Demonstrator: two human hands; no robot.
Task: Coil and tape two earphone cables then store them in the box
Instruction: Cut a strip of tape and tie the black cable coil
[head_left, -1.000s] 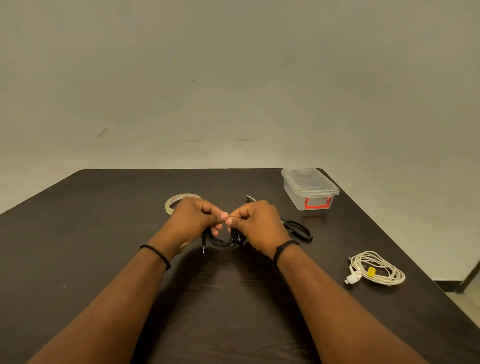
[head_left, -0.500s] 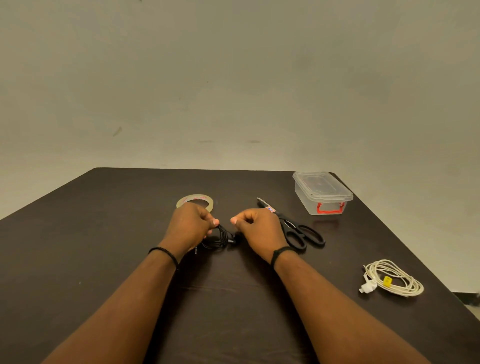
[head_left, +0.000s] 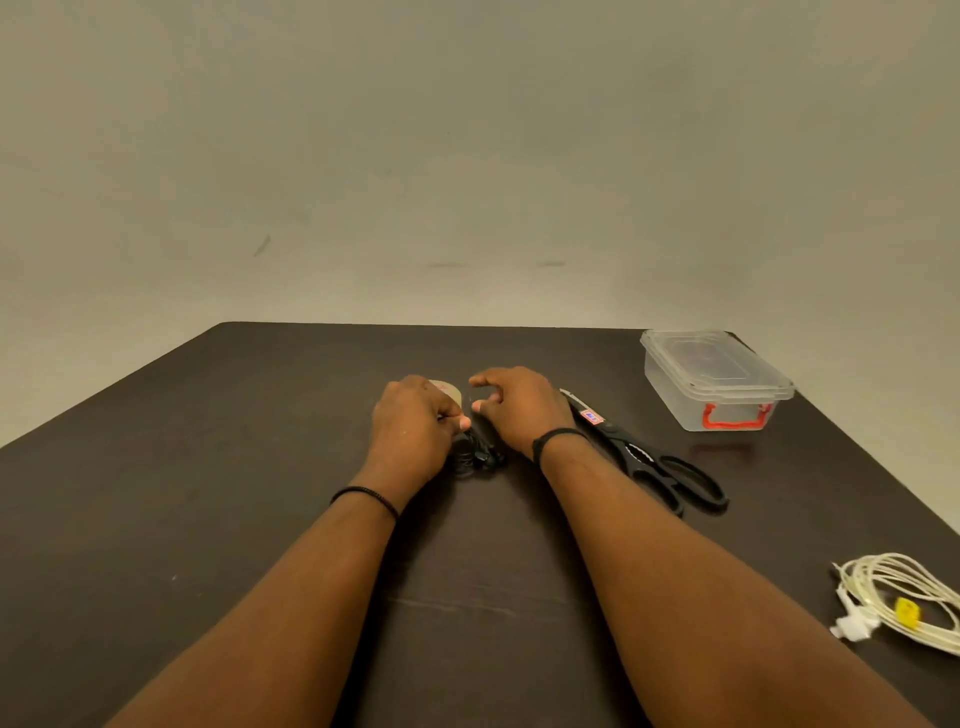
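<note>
My left hand (head_left: 415, 423) grips a coiled black earphone cable (head_left: 475, 458) and holds it down on the dark table (head_left: 208, 467). My right hand (head_left: 519, 410) hovers just right of it, thumb and forefinger curved and apart beside the tape roll (head_left: 451, 391). The roll is mostly hidden behind my left hand. A white earphone cable (head_left: 898, 597) lies coiled at the right edge, bound with a yellow strip. The clear plastic box (head_left: 717, 384), with a red latch and its lid on, stands at the far right.
Black scissors (head_left: 649, 462) lie shut on the table just right of my right wrist, blades pointing away. The table's right edge runs close behind the box and the white coil. A plain wall stands behind the table.
My right hand has let go of the black cable and moved up toward the tape roll. My left hand keeps hold of the coil. The camera has shifted left and closer.
</note>
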